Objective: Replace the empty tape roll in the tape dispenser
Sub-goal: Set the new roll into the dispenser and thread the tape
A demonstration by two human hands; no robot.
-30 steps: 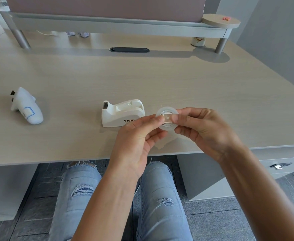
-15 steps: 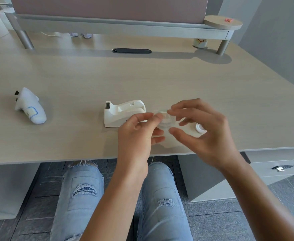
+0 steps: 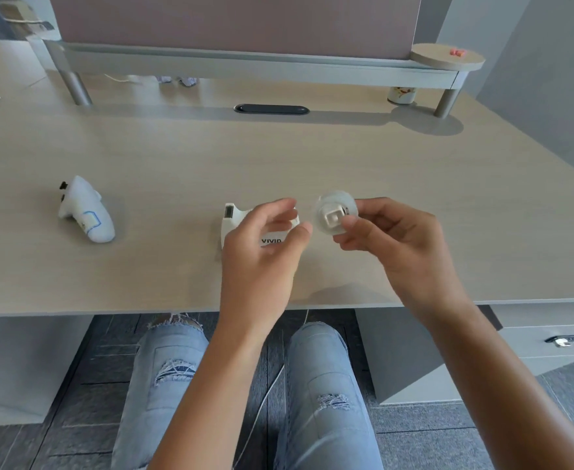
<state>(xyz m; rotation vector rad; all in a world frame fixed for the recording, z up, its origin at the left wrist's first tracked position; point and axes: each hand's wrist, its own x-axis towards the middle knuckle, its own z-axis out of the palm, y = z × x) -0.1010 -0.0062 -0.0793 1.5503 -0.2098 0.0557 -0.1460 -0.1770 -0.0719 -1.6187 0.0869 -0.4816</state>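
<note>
Nearest you, your knees in ripped light-blue jeans show below the front edge of the pale wooden desk. Above that edge, your left hand hangs in the air with its fingers loosely curled and spread, gripping nothing; thumb and forefinger are apart. Just to its right, your right hand pinches a clear tape roll between thumb and fingertips, its flat face turned toward you, with a white square-centred hub in its middle. The two hands are close but not touching. Behind your left hand, a white tape dispenser sits on the desk, partly hidden, its cutter end pointing left. Well off to the left lies a white handheld controller. Farthest back, a grey monitor riser spans the desk.
</note>
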